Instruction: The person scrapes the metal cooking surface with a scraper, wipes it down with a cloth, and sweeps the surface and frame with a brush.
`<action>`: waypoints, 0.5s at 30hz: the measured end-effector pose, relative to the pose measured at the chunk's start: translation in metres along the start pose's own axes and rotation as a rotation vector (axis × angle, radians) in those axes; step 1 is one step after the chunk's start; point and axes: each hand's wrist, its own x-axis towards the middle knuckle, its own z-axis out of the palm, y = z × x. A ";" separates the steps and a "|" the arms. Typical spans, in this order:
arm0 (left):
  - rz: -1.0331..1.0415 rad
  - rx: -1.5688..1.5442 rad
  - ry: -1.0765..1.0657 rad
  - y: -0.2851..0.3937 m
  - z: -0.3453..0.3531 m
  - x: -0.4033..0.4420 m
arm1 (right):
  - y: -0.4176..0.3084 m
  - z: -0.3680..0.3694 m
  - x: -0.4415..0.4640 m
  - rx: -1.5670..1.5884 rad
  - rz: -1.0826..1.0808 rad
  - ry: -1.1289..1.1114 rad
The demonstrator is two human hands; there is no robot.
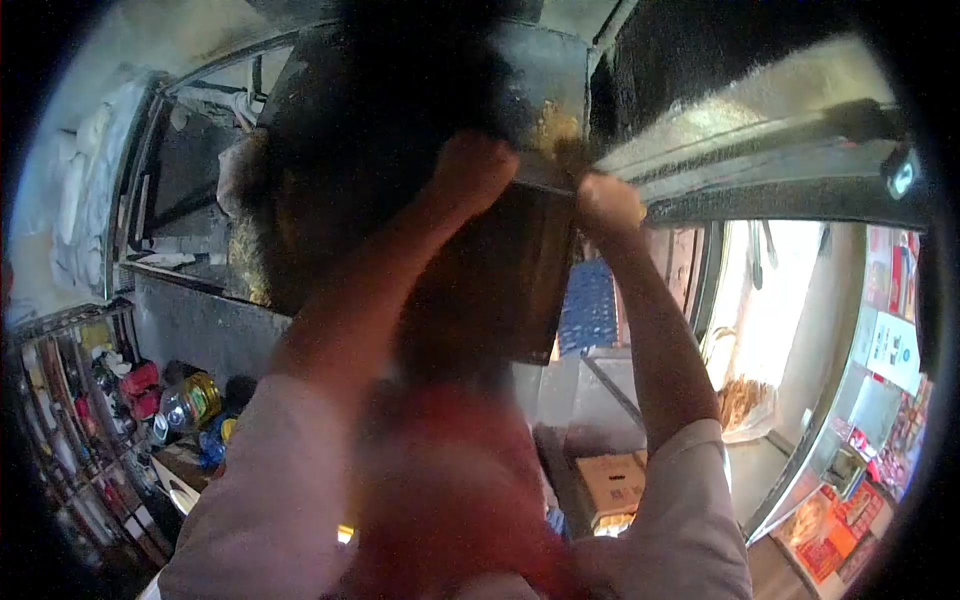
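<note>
My left hand (478,170) is raised in front of a large dark, soot-stained panel (490,270). Its fingers are curled into a fist, and whatever they hold, if anything, is hidden. To the right, my right hand (610,203) is also closed, close to the panel's upper right edge. What lies inside that fist does not show. Above the hands is a grey metal surface (545,80) with a yellowish patch on it. A dark blur covers the top middle of the view.
A person's arm (240,175) reaches in at left behind an opening. Below it are a rack (75,420) and an oil bottle (190,400). A cardboard box (612,485) sits low at right. A blue textured cloth (588,310) hangs nearby, left of a bright doorway (765,300).
</note>
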 end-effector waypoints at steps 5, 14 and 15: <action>0.046 0.071 0.037 0.083 0.012 -0.175 | -0.116 -0.051 -0.143 -0.044 0.131 -0.400; -0.084 -0.064 -0.507 0.042 -0.032 -0.112 | -0.115 -0.037 -0.103 -0.095 0.115 -0.179; -0.079 -0.061 -0.505 0.050 -0.023 -0.138 | -0.129 -0.039 -0.117 -0.096 0.121 -0.176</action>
